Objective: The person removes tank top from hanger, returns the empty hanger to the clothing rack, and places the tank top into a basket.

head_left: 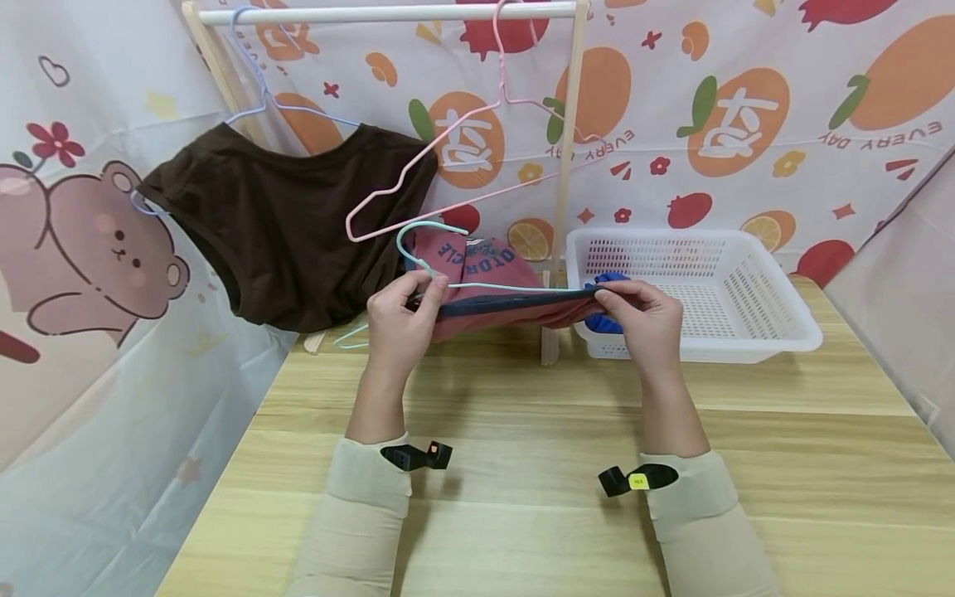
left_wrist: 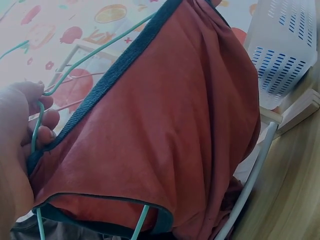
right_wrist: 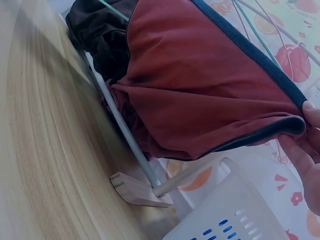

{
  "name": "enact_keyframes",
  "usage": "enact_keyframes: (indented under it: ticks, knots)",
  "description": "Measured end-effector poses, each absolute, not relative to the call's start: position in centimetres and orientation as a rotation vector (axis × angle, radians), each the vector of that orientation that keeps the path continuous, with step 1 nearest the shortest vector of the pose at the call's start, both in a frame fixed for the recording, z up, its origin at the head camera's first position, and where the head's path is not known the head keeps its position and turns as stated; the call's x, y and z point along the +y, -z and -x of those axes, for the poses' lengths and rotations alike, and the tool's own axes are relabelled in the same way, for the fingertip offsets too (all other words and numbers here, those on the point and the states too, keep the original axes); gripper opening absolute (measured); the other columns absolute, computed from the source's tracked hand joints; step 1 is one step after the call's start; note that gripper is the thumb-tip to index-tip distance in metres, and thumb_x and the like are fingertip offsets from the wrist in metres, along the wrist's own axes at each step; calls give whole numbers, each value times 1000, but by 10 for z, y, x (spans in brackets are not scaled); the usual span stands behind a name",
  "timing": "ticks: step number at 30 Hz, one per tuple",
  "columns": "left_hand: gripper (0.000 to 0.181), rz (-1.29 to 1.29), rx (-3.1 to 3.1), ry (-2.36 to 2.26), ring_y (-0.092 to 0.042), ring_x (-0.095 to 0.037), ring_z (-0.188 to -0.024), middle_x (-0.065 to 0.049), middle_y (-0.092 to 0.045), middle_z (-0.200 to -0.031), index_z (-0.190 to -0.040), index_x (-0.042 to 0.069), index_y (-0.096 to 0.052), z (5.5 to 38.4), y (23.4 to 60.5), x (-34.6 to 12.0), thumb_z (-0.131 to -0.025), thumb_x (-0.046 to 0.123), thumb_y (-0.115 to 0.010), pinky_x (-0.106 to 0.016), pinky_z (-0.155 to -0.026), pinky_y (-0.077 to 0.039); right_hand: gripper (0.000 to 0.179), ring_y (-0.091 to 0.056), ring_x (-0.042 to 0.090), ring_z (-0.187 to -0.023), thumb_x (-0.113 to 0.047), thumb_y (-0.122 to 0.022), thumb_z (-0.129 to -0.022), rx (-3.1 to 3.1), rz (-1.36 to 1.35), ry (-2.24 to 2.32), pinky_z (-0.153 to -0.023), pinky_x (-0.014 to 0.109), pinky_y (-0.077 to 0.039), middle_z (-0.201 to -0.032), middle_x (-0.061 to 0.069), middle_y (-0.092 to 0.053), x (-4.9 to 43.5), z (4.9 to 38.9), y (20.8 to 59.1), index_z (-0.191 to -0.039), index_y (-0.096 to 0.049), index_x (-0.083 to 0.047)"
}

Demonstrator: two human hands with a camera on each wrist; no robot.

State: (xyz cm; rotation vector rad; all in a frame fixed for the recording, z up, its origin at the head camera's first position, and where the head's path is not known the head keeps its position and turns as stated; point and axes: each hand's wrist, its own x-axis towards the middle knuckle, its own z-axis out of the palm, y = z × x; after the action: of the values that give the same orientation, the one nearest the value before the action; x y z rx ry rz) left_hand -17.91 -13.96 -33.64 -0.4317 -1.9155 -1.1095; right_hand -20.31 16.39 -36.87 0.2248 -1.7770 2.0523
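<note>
A red sleeveless top [left_wrist: 150, 115] with dark navy trim stretches between my two hands, part of its printed front showing in the head view. My left hand [head_left: 399, 319] grips a mint-green hanger [head_left: 400, 242] near the base of its hook, together with the top's left shoulder. One end of that hanger passes out through the left armhole, seen in the left wrist view. At the opposite shoulder, my right hand [head_left: 649, 319] pinches the trimmed edge between thumb and fingers. The hanger's right arm runs along the neckline toward that hand; its far tip is hidden.
Behind stands a rack with a white rail [head_left: 388, 14]. From it hang a dark brown top [head_left: 298, 224] on a blue hanger and a bare pink hanger [head_left: 418, 166]. A white perforated basket [head_left: 776, 332] on the wooden table [head_left: 522, 497] holds blue cloth [head_left: 604, 322].
</note>
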Motion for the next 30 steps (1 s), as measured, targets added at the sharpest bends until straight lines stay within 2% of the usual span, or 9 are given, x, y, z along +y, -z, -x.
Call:
enact_keyframes:
  ticks: [9,13,16,20,30]
  knots:
    - [20,483,-1895,1102,-61,-20,-71,-11,-71,-80,-76,-1,-69,177,340,-140,-91,12,-70,-25,-66,-45,28,-73,14,-72,-7,-81,-79,-1655,-139,-2246,-69,27,-58,-89,7,-73,164,203,369,-100,-72,9]
    - [21,513,-1887,1082,-63,-20,-73,-13,-71,-80,-75,-2,-67,177,340,-140,-91,11,-70,-28,-69,-47,17,-73,16,-69,-3,-80,-78,-1531,-138,-2361,-66,30,-58,-86,8,-73,165,205,371,-93,-74,4]
    - [20,546,-1875,1085,-61,-17,-71,-13,-68,-76,-75,-3,-67,177,340,-140,-91,9,-70,-24,-68,-47,9,-72,16,-67,1,-78,-80,-1436,-170,-2430,-65,31,-59,-85,9,-73,165,206,372,-88,-75,0]
    - [16,574,-1861,1112,-58,-10,-66,-12,-65,-70,-76,-4,-69,177,340,-140,-89,6,-71,-16,-66,-46,8,-72,16,-64,4,-75,-81,-1347,-204,-2494,-64,32,-59,-83,10,-73,166,206,372,-86,-76,-2]
    - [17,586,-1842,1150,-58,-8,-66,-8,-66,-69,-75,-1,-70,178,340,-140,-90,7,-71,-15,-66,-46,9,-72,17,-68,4,-76,-80,-1217,-206,-2592,-64,34,-59,-85,10,-73,168,206,370,-88,-76,0]
